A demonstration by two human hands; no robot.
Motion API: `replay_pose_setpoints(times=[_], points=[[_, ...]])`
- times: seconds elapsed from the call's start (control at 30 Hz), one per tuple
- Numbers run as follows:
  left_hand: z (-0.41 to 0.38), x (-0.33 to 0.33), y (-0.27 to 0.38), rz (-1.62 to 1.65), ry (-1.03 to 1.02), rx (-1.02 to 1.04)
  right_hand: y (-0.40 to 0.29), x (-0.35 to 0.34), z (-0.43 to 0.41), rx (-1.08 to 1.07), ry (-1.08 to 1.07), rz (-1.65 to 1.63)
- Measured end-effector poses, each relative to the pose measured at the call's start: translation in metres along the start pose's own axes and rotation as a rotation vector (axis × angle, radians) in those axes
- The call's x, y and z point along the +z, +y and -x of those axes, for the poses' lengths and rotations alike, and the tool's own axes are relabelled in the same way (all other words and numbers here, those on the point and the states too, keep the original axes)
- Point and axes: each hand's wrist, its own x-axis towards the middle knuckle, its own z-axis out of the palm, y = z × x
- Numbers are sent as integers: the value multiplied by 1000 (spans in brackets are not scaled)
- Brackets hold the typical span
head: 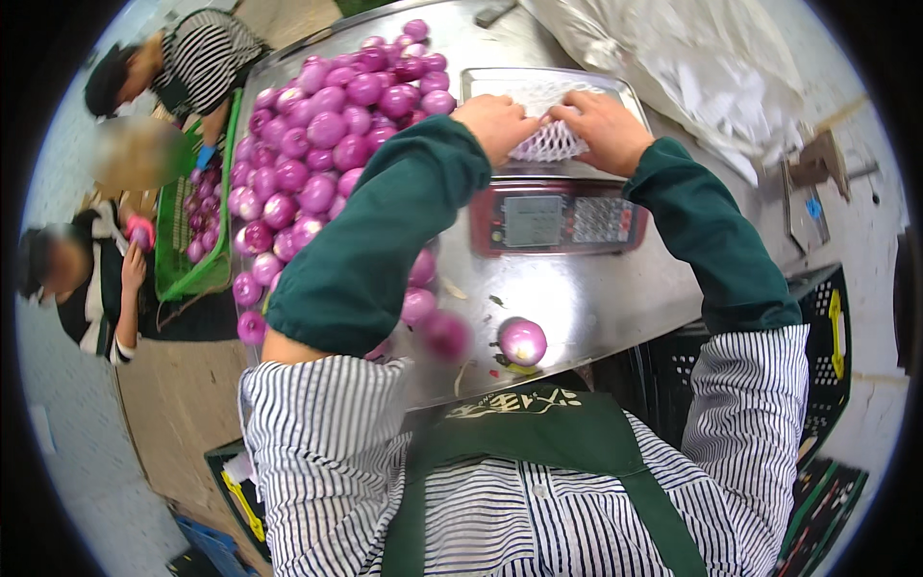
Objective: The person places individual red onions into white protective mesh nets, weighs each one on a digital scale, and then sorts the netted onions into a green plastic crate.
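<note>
Both my hands are over the metal tray (477,81) of a red digital scale (484,225). My left hand (499,124) grips the left side of a white foam net sleeve (551,143), and my right hand (604,130) grips its right side. What the net holds is mostly hidden by the mesh and my fingers. A large heap of peeled red onions (327,130) covers the left part of the steel table (577,288). One red onion (523,342) lies by itself near the table's front edge, beside bits of skin and leaf.
A large white sack (678,65) lies at the back right. At the left, a person in stripes (209,61) and another person (94,281) work by a green crate (195,270) of onions. Black crates (822,360) stand at the right, below the table edge.
</note>
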Motion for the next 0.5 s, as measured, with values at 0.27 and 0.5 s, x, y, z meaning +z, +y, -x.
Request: replay_pose_setpoints(times=[0.27, 0.5], points=[[32, -98, 42, 464, 522, 15, -128, 7, 104, -363, -151, -605], [19, -120, 36, 600, 734, -342, -179, 88, 115, -491, -285, -613]])
